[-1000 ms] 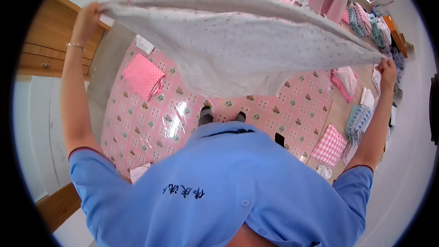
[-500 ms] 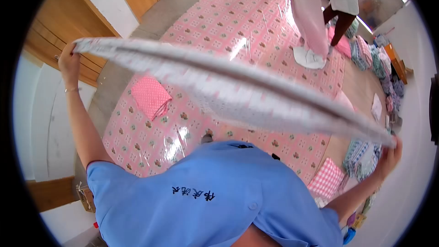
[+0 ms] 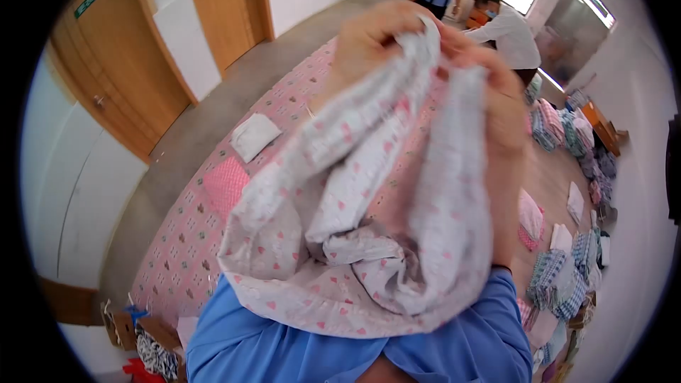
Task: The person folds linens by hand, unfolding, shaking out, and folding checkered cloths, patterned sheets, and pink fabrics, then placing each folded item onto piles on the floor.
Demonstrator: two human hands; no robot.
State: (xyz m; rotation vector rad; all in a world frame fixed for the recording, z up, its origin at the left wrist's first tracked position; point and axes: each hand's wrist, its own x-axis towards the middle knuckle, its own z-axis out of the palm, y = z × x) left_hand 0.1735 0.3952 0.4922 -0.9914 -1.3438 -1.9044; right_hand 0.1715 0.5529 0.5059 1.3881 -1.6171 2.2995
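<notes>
A white sheet point(image 3: 284, 234) printed with small pink hearts hangs bunched in a loop in front of my chest. Its two upper ends rise to my hands, which are close together at the upper middle of the view. My left hand point(image 3: 369, 39) is closed round the top of one end. Beside it, my right hand point(image 3: 493, 85) grips the other end, its fingers near the left hand's and somewhat blurred by motion. Folds of the sheet hide part of the fingers and most of my shirt.
Pink patterned sheeting point(image 3: 177, 262) covers the floor, with a folded white cloth point(image 3: 255, 136) and a pink dotted cloth point(image 3: 227, 183) on it. Folded fabric stacks point(image 3: 560, 269) line the right wall. Two people, one in a white top point(image 3: 514, 35), are at the back. Boxes point(image 3: 159, 333) stand lower left.
My hands have come together from wide apart, bringing the stretched sheet's ends up and inward; it now hangs in a loop. The view has tilted up. The person in white now bends forward.
</notes>
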